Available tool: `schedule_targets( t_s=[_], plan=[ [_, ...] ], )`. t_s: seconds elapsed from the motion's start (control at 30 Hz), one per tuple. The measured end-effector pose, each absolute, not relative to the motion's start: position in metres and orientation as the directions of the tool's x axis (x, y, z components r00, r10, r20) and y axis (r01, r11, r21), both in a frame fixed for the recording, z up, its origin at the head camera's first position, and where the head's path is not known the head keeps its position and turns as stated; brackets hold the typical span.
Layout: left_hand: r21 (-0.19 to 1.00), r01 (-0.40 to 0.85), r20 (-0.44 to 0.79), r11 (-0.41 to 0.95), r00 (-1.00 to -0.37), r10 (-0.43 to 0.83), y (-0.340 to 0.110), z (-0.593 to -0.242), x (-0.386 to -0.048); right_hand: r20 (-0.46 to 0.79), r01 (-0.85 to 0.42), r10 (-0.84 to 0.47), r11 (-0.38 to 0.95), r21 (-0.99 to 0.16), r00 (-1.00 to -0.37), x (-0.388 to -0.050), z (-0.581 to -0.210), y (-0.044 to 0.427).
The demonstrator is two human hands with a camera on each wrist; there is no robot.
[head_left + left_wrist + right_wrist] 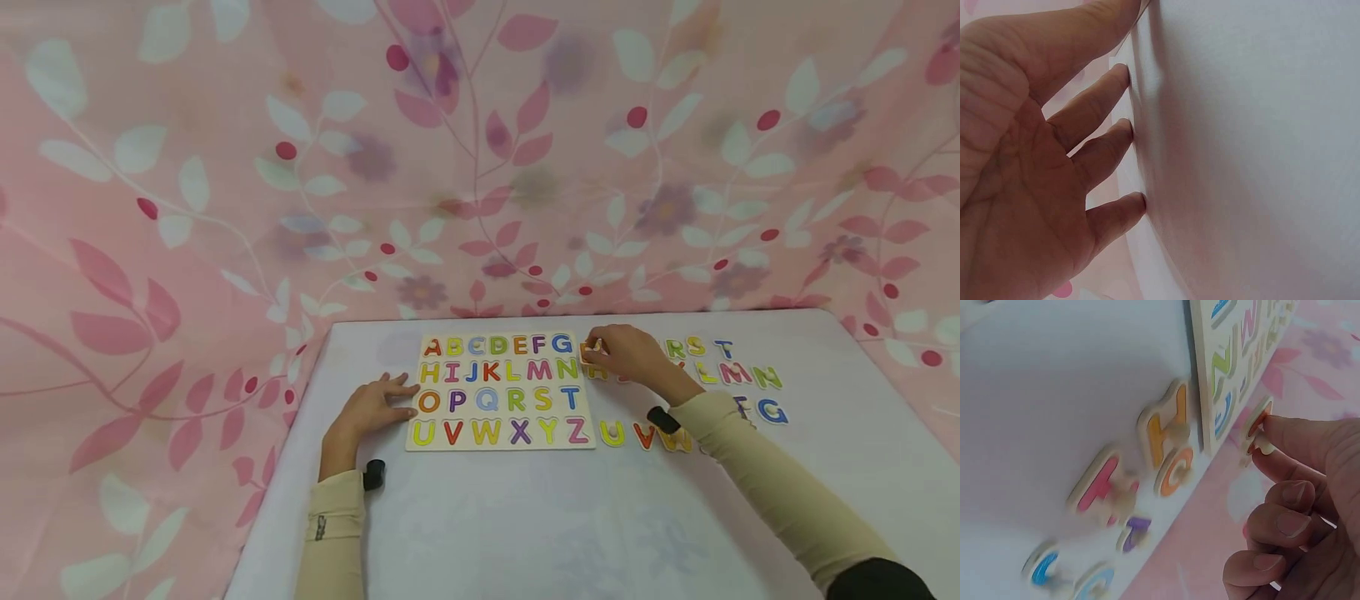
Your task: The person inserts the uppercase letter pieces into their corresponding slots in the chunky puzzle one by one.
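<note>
A wooden alphabet board [502, 417] with rows of coloured letters lies on the table. By its left edge, my left hand [369, 408] rests with fingers spread; its fingertips are also visible in the left wrist view [1107, 147], holding nothing. At the board's upper right corner, my right hand [626, 350] pinches a red-orange letter piece [1259, 419] by its small knob between thumb and index finger. The piece is raised and tilted, and I cannot read its letter. Just below it on the table lie a yellow-orange H piece [1157, 440] and an orange O piece [1171, 481].
Loose knobbed letter pieces lie in rows right of the board, among them a T [723, 348], an N [767, 377], a G [772, 410] and a U [612, 433]. My right forearm hides some. Floral cloth [480, 167] hangs behind the white table [480, 525].
</note>
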State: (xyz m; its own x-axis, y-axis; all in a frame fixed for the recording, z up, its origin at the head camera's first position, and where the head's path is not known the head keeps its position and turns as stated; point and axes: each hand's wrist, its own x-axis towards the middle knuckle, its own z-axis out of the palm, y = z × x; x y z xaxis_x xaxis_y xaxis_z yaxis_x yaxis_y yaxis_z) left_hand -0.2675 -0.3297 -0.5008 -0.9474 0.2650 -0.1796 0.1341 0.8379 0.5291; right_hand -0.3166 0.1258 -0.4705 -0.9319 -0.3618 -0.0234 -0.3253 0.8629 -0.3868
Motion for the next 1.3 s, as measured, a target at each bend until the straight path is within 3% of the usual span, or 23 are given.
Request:
schedule_targets(
  t_s=[0.7,1.3],
  plan=[
    [0.533,0.108,-0.194,0.839,-0.950,0.245,-0.328,-0.501,-0.266,-0.016,-0.377,-0.413,0.848,-0.373,-0.911,-0.362,-0.485,0.033],
    [0.544,0.111,-0.183,0.832,-0.952,0.246,-0.327,-0.498,-0.266,-0.054,-0.407,-0.442,0.862,-0.302,-0.895,-0.372,-0.487,0.012]
  ],
)
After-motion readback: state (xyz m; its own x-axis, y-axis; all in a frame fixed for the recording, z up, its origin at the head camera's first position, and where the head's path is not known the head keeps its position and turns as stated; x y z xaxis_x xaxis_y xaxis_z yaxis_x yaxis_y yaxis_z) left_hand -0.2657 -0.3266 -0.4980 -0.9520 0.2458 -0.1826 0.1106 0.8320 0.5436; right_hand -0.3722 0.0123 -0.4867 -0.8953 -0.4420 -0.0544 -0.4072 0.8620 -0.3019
